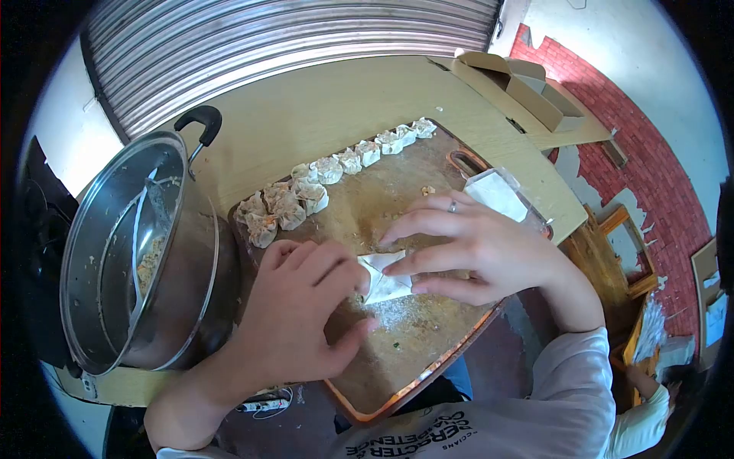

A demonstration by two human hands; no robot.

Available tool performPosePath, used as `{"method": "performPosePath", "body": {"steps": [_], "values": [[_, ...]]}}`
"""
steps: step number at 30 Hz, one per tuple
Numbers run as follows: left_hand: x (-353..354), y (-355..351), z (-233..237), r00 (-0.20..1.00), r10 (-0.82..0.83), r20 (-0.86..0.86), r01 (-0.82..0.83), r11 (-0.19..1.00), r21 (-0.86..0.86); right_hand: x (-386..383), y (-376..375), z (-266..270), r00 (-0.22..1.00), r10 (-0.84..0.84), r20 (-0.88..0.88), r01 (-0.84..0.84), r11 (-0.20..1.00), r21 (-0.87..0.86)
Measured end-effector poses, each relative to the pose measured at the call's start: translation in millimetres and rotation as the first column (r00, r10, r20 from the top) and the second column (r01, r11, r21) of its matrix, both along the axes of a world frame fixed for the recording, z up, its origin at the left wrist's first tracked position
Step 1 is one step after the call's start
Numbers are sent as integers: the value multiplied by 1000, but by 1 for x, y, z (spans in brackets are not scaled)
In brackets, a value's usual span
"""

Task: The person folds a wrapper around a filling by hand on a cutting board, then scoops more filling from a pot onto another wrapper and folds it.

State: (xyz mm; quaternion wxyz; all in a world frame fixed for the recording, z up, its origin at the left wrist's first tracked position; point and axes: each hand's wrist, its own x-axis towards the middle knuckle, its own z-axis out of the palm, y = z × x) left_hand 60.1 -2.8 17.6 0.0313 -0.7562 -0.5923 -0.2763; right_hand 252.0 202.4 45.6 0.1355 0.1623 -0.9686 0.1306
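A white dough wrapper lies partly folded on the brown board, in a patch of loose flour. My left hand is at its left edge, fingers bent and the thumb held apart; the fingertips hide that edge. From the right, my right hand reaches over with spread fingers, its fingertips touching the wrapper's right side. Neither hand grips anything. A stack of square wrappers sits just beyond my right hand. Filled dumplings line the far left side of the board, several in a row.
At the left stands a large metal pot holding filling and a white-handled utensil. An open cardboard box rests at the back right of the table. Another person's sleeve shows at lower right.
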Motion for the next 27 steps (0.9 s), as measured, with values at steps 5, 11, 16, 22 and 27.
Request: {"method": "performPosePath", "body": {"steps": [5, 11, 16, 22, 27], "values": [[-3, 5, -12, 1000, -3, 15, 3, 999, 42, 6, 6, -17, 999, -15, -33, 13, 999, -45], [-1, 8, -17, 1000, -30, 8, 29, 991, 131, 8, 9, -22, 999, -18, -27, 19, 999, 28], [-1, 8, -22, 999, -28, -40, 34, 988, 150, 4, 10, -24, 999, 8, -52, -5, 998, 57], [3, 8, -20, 992, -17, -122, 40, 980, 193, 3, 14, -29, 999, 29, -34, -29, 1000, 6], [13, 15, -21, 974, 17, -226, 45, 962, 268, 0, 19, -32, 998, 67, 7, -66, 992, -106]]}}
